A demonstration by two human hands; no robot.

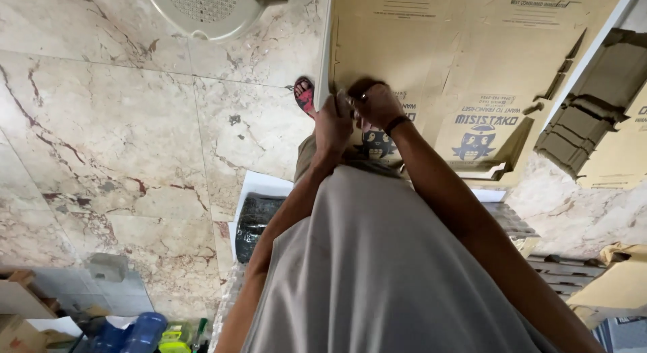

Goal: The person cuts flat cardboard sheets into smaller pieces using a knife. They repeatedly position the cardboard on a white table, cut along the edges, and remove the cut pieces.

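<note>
Left hand [333,124]: we saw it at the upper middle of the frame, its grip closed on the near edge of the flattened cardboard sheet [458,50].
Right hand [377,104]: just beside the left and touching it, fingers curled together on the same edge; a dark band circled its wrist.
Cardboard sheet: it lay flat on the marble floor [121,124], filling the upper right of the frame.
Foot: a red sandal [304,95] stood just left of the hands.
Around: we noted a white plastic fan grille [202,9] at top, folded cardboard pieces [586,104] at right, blue bottles [128,333] at lower left.
</note>
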